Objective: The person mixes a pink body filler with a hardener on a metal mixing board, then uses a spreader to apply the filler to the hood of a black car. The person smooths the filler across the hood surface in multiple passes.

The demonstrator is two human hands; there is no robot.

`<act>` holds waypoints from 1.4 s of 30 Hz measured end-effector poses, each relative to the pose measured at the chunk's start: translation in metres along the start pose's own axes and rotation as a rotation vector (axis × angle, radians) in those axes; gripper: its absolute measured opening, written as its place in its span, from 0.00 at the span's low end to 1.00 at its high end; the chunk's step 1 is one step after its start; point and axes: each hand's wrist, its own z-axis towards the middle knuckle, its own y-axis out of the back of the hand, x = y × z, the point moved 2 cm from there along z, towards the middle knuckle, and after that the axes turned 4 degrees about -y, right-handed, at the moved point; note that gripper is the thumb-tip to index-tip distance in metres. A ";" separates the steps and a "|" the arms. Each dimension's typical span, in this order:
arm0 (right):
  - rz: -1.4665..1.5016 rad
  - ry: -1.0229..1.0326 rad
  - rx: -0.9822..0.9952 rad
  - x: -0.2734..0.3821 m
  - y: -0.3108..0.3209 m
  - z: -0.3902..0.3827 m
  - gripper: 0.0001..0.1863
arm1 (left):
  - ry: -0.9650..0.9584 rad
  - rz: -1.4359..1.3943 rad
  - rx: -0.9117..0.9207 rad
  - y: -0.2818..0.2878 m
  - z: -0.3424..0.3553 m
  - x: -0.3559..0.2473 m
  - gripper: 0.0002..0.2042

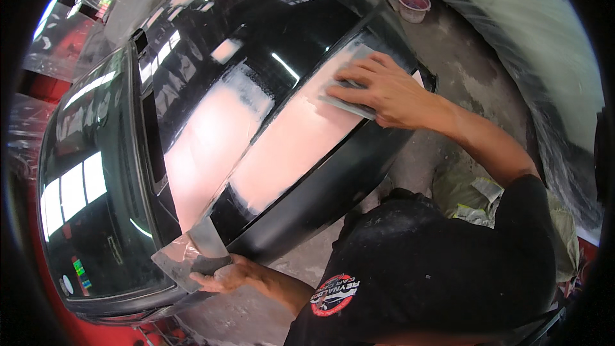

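My right hand (pixel 391 93) grips a flat grey spreader (pixel 360 109) on the upper end of a long pale pink filler strip (pixel 291 147) along the black car panel (pixel 311 195). Its fingers are curled over the tool, and the filler looks greyer around it. At the lower left my left hand (pixel 224 277) holds a square putty board (pixel 176 256) with smeared patches on it, beside the corner of the rear window. A second pink patch (pixel 202 128) lies left of the strip, with a small one higher up.
The car's dark rear window (pixel 90 128) fills the left side. A small bucket (pixel 414 8) stands on the concrete floor (pixel 461 57) at the top right. A plastic-draped shape (pixel 551 70) curves along the right, and crumpled sheeting (pixel 474 189) lies beside my body.
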 end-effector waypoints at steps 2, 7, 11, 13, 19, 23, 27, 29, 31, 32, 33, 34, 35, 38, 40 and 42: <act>0.018 -0.010 0.021 -0.002 -0.016 0.022 0.41 | -0.241 0.340 0.142 0.004 0.002 -0.001 0.25; -0.011 -0.009 0.091 0.001 -0.041 0.047 0.32 | -0.333 0.387 0.150 0.009 0.009 0.003 0.23; 0.055 0.013 0.156 0.012 -0.032 0.038 0.32 | -0.224 0.258 0.180 -0.002 -0.002 -0.004 0.22; 0.088 0.055 0.178 0.024 -0.027 0.024 0.34 | -0.109 0.170 0.110 -0.008 -0.006 -0.009 0.22; 0.027 0.130 0.204 0.032 -0.014 -0.047 0.42 | -0.046 0.111 0.003 -0.016 -0.013 -0.021 0.21; 0.042 0.045 0.299 0.014 0.009 -0.049 0.43 | -0.164 0.300 0.108 -0.015 -0.016 -0.022 0.22; -0.102 0.042 0.042 0.026 0.008 -0.001 0.42 | -0.115 0.163 0.128 -0.011 -0.011 -0.016 0.21; -0.072 0.068 0.029 0.037 -0.011 0.024 0.39 | -0.037 0.029 0.082 -0.011 -0.003 -0.009 0.21; -0.029 0.072 0.017 0.048 -0.030 0.041 0.39 | -0.051 -0.004 0.102 -0.008 0.002 -0.005 0.19; -0.076 0.082 0.019 0.052 -0.038 0.047 0.38 | -0.050 0.004 0.101 -0.004 0.002 -0.003 0.19; -0.069 0.100 -0.012 0.053 -0.042 0.050 0.36 | -0.083 -0.007 0.135 -0.001 0.002 0.000 0.19; -0.069 0.097 0.000 0.054 -0.046 0.053 0.33 | -0.113 0.064 0.124 0.004 0.001 0.004 0.19; -0.069 0.077 0.052 0.055 -0.048 0.056 0.30 | -0.176 0.116 0.152 0.007 0.001 0.006 0.19; -0.007 0.100 0.032 0.060 -0.041 0.055 0.30 | -0.265 0.095 0.195 0.011 0.011 0.013 0.18; 0.054 0.105 0.109 0.067 -0.035 0.048 0.30 | -0.226 0.071 0.192 0.012 0.015 0.015 0.18; 0.056 0.134 0.131 0.077 -0.030 0.032 0.32 | -0.190 0.157 0.181 0.012 0.014 0.012 0.18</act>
